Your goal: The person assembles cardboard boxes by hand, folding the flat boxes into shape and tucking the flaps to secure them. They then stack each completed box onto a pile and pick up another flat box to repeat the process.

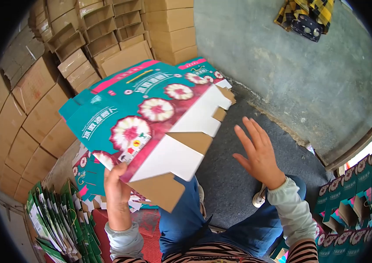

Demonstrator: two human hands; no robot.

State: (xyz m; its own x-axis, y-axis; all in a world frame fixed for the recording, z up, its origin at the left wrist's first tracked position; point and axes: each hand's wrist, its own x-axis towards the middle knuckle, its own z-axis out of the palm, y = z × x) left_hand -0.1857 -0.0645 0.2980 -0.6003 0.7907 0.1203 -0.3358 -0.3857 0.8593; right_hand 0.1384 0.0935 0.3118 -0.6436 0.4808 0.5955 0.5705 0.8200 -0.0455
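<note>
A flattened teal and pink printed carton [135,103] with pictures of pale, round fruit slices is held up in front of me, tilted. Its white and brown flaps point toward my lower right. My left hand [118,188] grips the carton's near lower edge, the thumb on the printed face. On the right, my right hand [258,153] hangs above the dark floor, fingers spread and nothing in it, apart from the flaps. More teal cartons [91,177] lie below and behind the held one, partly hidden by it.
Brown cardboard boxes [41,105] are stacked along the left and back. Flattened green cartons [59,219] stand bundled at lower left beside a red surface [144,228]. Assembled teal boxes [352,184] are piled at right. A concrete wall [291,74] rises behind, with yellow checked cloth [321,13] hanging there.
</note>
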